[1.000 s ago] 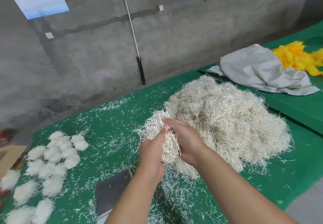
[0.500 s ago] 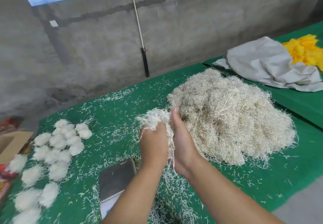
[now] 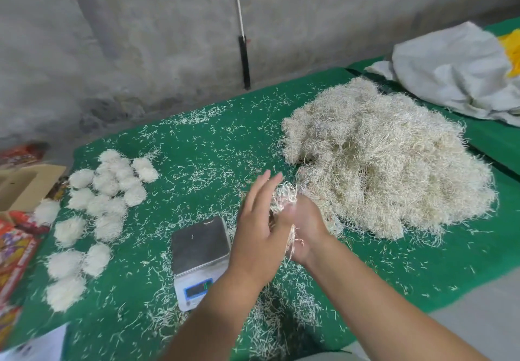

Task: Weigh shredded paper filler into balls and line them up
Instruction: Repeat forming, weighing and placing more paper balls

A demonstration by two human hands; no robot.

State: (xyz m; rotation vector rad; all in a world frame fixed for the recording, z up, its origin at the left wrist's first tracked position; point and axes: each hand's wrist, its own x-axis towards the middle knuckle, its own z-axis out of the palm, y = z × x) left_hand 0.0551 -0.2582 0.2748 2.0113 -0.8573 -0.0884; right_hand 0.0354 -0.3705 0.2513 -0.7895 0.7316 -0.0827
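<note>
Far off to the left of the left hand sit the finished balls (image 3: 95, 211), white and fluffy, bunched close together on the green surface (image 3: 197, 149) more than in a neat line. Just left of that hand, and a bit lower, is the scale (image 3: 201, 244) with only a strand or two on its shiny plate.

The left hand (image 3: 260, 231) is raised with its back to the camera, fingers straight and loosely spread, palm pressed flat against a small clump of paper (image 3: 284, 196). The right hand (image 3: 305, 225) faces it palm to palm, so the clump is squeezed between them — whether the right fingers curl around it is too blurry to tell. Both forearms reach up from the bottom edge and meet at the clump.

To the right of the right hand, almost touching it, rises the big pile of shredded paper (image 3: 380, 163).

What could go wrong: the clump is loose and thin strands already hang down between the palms, so bits could drop — the ball would then weigh too little. Strands still tangled with the pile could also drag extra paper along.
</note>
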